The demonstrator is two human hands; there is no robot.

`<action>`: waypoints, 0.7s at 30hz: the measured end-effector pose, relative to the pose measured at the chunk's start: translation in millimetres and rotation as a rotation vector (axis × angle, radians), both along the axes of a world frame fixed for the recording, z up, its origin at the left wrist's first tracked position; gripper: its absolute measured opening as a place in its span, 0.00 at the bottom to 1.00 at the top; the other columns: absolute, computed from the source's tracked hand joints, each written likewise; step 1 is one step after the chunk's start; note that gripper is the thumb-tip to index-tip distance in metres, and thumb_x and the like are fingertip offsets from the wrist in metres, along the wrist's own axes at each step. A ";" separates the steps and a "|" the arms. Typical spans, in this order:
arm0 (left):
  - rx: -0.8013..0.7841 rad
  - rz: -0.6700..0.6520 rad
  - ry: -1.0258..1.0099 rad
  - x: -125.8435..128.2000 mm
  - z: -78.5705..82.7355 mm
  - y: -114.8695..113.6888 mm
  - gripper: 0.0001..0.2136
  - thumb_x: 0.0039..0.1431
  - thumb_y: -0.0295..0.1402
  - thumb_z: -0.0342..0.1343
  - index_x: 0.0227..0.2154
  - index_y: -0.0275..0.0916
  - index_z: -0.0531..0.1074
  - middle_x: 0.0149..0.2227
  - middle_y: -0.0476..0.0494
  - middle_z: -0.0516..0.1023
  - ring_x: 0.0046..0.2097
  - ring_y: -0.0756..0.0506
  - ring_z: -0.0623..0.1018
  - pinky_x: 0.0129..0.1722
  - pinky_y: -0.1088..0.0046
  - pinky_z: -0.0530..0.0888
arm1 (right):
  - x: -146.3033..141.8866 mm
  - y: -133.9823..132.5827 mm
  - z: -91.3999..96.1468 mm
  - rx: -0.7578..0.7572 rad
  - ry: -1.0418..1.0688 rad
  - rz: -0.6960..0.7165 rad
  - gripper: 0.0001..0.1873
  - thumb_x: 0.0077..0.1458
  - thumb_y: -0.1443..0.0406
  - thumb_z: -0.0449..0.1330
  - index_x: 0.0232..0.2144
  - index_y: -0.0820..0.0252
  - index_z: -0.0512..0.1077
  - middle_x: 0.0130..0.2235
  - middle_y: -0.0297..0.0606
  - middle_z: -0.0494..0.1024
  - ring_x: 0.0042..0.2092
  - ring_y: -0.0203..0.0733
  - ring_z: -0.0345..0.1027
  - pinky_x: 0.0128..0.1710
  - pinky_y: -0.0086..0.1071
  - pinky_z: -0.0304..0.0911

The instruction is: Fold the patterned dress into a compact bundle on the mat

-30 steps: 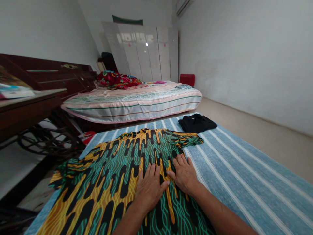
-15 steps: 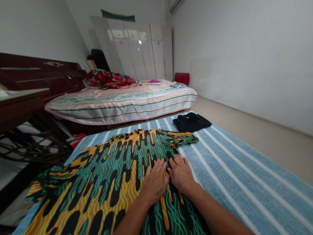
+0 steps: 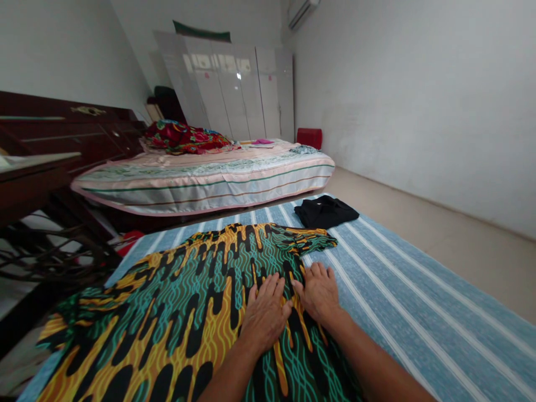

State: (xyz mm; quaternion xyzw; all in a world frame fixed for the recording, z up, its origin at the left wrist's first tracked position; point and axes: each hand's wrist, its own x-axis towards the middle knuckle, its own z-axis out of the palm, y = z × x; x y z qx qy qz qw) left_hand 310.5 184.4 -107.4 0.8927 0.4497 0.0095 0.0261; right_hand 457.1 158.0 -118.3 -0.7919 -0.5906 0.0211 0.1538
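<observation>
A short-sleeved shirt patterned in yellow, green and black lies spread out on a blue bedspread with white stripes. My left hand rests flat on the shirt near its right side, fingers stretched forward. Close by, my right hand lies at the shirt's right edge, its thumb on the cloth and its fingers reaching toward the bedspread. Both hands are open and hold nothing. One sleeve extends just beyond my right hand. Past it lies a folded black garment.
Beyond stands a second bed with a striped sheet and a red floral blanket. A dark wooden table is at the left. A white wardrobe and a red box are at the back.
My right hand has shifted right, away from my left hand, to the shirt's edge. My left hand stays in nearly the same place on the cloth. The view has tilted slightly.
</observation>
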 end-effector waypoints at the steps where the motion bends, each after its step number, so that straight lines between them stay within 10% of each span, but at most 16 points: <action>1: 0.003 -0.002 0.000 -0.4 -1.3 0.2 0.25 0.60 0.41 0.38 0.59 0.39 0.56 0.64 0.42 0.52 0.64 0.42 0.53 0.60 0.53 0.51 | 0.3 -0.1 -0.3 -0.004 -0.002 0.000 0.34 0.59 0.50 0.42 0.52 0.73 0.66 0.55 0.60 0.64 0.59 0.60 0.50 0.56 0.50 0.39; 14: 0.013 -0.013 -0.022 -2.7 -9.1 2.7 0.28 0.60 0.46 0.38 0.60 0.38 0.55 0.64 0.42 0.51 0.64 0.41 0.52 0.61 0.52 0.49 | -0.7 -1.4 1.6 0.039 0.027 0.053 0.24 0.60 0.56 0.45 0.47 0.65 0.70 0.56 0.52 0.64 0.60 0.54 0.50 0.57 0.46 0.40; 21: -0.008 -0.009 -0.026 -2.4 -4.7 -1.6 0.29 0.61 0.47 0.37 0.61 0.37 0.54 0.64 0.40 0.50 0.64 0.40 0.51 0.61 0.52 0.48 | 7.1 7.3 4.3 0.174 0.292 0.039 0.13 0.53 0.67 0.48 0.28 0.58 0.73 0.37 0.42 0.74 0.44 0.44 0.65 0.47 0.35 0.54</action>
